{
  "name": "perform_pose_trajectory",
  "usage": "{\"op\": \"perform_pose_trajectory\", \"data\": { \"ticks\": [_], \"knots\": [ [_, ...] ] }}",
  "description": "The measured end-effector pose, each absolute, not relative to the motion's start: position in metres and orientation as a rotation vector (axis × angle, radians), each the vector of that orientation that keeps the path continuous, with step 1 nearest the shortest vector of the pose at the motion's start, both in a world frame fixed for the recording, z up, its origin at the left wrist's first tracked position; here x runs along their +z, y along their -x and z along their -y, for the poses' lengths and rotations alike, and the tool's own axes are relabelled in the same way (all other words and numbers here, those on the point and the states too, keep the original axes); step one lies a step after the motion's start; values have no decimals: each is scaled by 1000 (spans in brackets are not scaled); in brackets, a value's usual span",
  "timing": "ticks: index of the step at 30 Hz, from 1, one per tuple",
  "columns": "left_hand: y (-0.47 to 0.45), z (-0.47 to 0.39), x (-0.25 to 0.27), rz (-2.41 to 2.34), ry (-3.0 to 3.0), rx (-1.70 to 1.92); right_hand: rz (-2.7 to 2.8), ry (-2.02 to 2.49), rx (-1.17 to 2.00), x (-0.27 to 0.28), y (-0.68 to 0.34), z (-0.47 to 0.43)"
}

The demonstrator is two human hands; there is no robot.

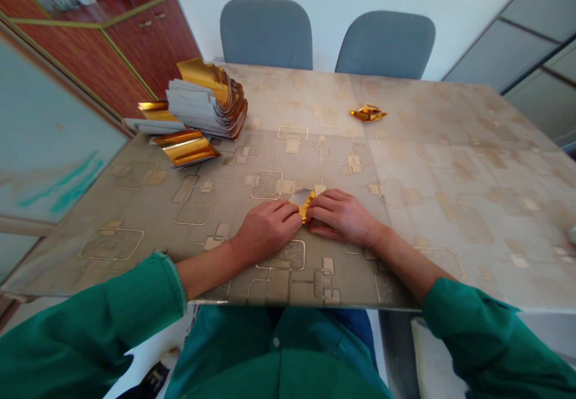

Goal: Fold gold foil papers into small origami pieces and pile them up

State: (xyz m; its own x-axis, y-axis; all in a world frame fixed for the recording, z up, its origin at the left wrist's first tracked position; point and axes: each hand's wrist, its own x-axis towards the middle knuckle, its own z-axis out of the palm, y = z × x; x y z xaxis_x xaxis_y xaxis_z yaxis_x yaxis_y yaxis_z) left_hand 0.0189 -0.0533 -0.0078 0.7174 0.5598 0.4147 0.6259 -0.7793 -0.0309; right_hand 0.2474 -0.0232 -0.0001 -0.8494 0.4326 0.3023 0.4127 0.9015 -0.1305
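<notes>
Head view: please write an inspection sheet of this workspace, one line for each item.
Surface: table with a beige patterned cover.
Job's things: small gold paper piece pressed flat on the table under both hands.
Clutter: stack of gold sheets at far left; loose gold sheet beside it; one folded gold piece at far centre.
Grippers: left hand and right hand both press on the paper piece, fingertips meeting.
Cables: nothing seen.
Surroundings: two grey chairs behind the table; wooden cabinet at left.

Both hands [270, 228] [342, 216] press what seems folded gold paper [306, 202].
</notes>
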Motion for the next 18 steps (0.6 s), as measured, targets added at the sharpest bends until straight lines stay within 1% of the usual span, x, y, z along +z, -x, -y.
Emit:
{"op": "perform_pose_trajectory", "data": {
  "ticks": [4,6,10,13,18],
  "knots": [
    [-20,52,-8,1022,2757,-611,2713,661,6,-2,-244,24],
    [-18,50,-8,1013,2785,-629,2676,702,15,-4,-242,25],
    [-4,41,-9,814,2889,-687,2618,759,213,-6,-243,25],
    [8,35,-8,650,2970,-625,2561,766,410,-4,-245,25],
    [15,36,-7,664,2995,-582,2491,782,566,-1,-241,23]
  ]
}}
